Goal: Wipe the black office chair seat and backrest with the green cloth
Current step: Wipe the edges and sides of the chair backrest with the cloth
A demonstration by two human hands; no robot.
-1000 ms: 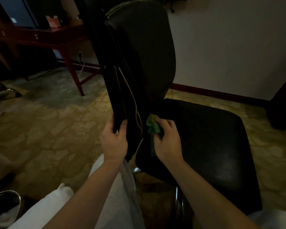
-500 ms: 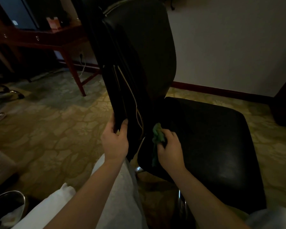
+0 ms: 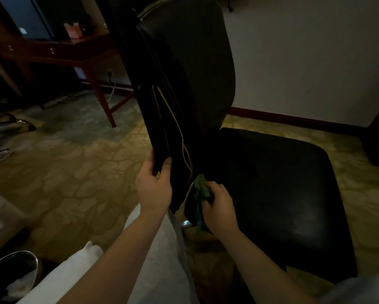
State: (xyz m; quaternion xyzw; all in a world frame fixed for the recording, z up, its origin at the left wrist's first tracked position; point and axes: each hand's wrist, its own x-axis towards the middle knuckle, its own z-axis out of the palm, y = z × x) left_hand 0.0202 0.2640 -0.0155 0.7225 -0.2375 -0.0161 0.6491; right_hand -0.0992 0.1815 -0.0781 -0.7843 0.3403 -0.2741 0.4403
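Crumpled green cloth (image 3: 202,188) bunched against the glossy black seat (image 3: 282,194).

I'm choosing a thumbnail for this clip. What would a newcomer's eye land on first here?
The tall black backrest fills the centre, and the left hand grips its rear edge low down. Just right of that, the right hand holds a bunched green cloth at the crease where the backrest meets the wide black seat. A reddish wooden desk stands behind, upper left.
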